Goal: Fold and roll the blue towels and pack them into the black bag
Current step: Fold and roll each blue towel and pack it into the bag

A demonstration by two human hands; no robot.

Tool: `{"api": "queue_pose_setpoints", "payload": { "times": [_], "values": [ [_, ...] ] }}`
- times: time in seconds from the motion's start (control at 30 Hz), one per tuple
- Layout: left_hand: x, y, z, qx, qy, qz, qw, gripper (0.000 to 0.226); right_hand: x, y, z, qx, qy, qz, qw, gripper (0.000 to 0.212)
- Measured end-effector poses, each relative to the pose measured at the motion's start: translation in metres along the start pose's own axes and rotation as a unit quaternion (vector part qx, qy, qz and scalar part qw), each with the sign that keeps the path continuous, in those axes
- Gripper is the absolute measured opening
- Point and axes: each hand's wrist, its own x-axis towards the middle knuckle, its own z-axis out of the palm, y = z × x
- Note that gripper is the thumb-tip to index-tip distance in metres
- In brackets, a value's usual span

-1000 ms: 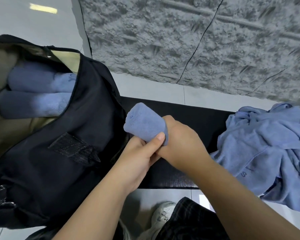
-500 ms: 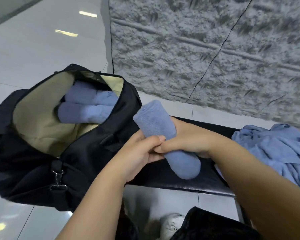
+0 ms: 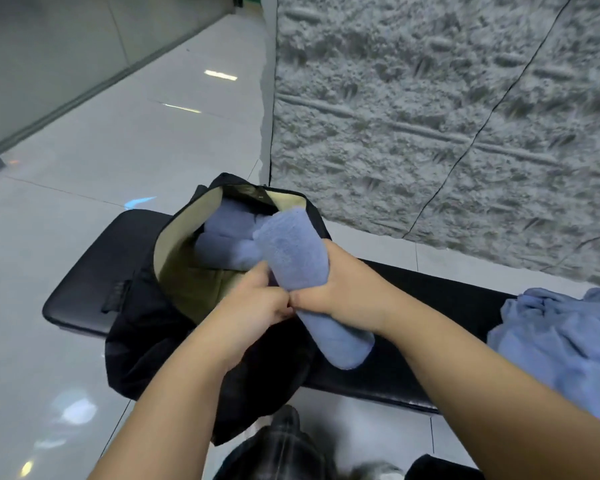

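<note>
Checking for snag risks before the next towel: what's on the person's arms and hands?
Nothing worn. The left hand and right hand have no gloves, and no rings, watch or bands show. Both forearms are sleeveless as far as the frame shows. The fingers are ungloved.

Both bare forearms reach forward from the bottom edge and converge at the middle. The right hand [image 3: 347, 292] is curled around the middle of a rolled blue towel [image 3: 297, 258], thumb on the near side. The left hand [image 3: 257, 303] meets it from the left, fingers bent against the roll, its fingertips touching the right thumb.
</note>
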Motion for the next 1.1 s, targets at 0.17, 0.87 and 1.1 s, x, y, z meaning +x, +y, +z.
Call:
{"api": "queue_pose_setpoints", "payload": {
  "times": [0.17,0.87,1.1],
  "values": [
    [0.007,-0.007,-0.039,0.339,0.209,0.039,0.916,0.048,0.026,-0.008,0.016,0.166,0.134,0.052,0.976,0.059],
    [-0.016,-0.014,-0.062,0.092,0.299,0.106,0.944,0.05,0.106,0.017,0.092,-0.297,0.048,0.036,0.953,0.051],
    [-0.012,-0.025,-0.067,0.095,0.317,0.107,0.938,0.05,0.123,0.019,0.109,-0.431,-0.014,0.086,0.898,0.052]
  ]
}}
